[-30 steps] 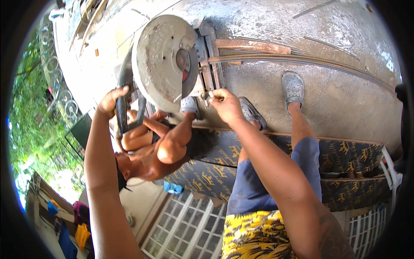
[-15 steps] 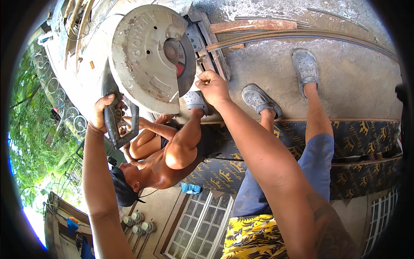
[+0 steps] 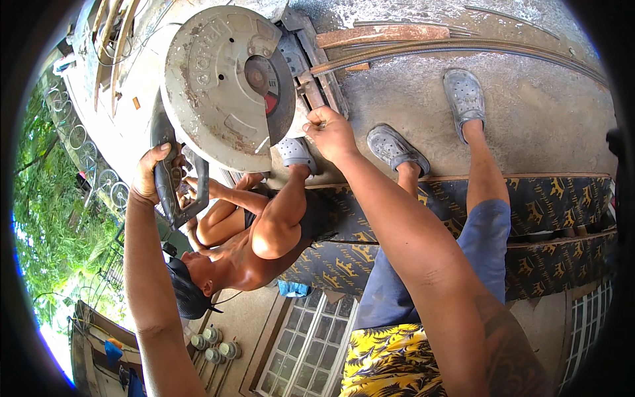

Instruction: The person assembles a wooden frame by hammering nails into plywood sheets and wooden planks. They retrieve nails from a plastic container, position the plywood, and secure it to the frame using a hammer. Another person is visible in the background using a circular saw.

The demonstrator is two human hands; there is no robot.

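Observation:
A large chop saw with a scuffed grey blade guard [image 3: 205, 79] fills the upper left of the head view. Its dark cutting disc [image 3: 283, 99] shows at the guard's right edge. My left hand [image 3: 151, 171] is closed round the saw's black handle [image 3: 173, 178], at the guard's lower left. Close to the disc's right side is my right hand [image 3: 331, 135], thumb and fingers pinched together. Whatever lies between those fingertips is too small to make out. Behind the hand, the saw's metal base and vise [image 3: 314, 66] are partly covered by the guard and disc.
A co-worker [image 3: 254, 228] squats just beyond the saw, one grey clog [image 3: 296, 152] near the disc. Long steel bars [image 3: 430, 46] and a rusty flat piece [image 3: 383, 36] lie on the concrete floor. Dark sheets with gold crowns [image 3: 555, 205] stand beside my legs.
The saw and its surroundings sit slightly further left and up in the picture. My left hand keeps its grip on the handle, and my right hand stays pinched near the disc.

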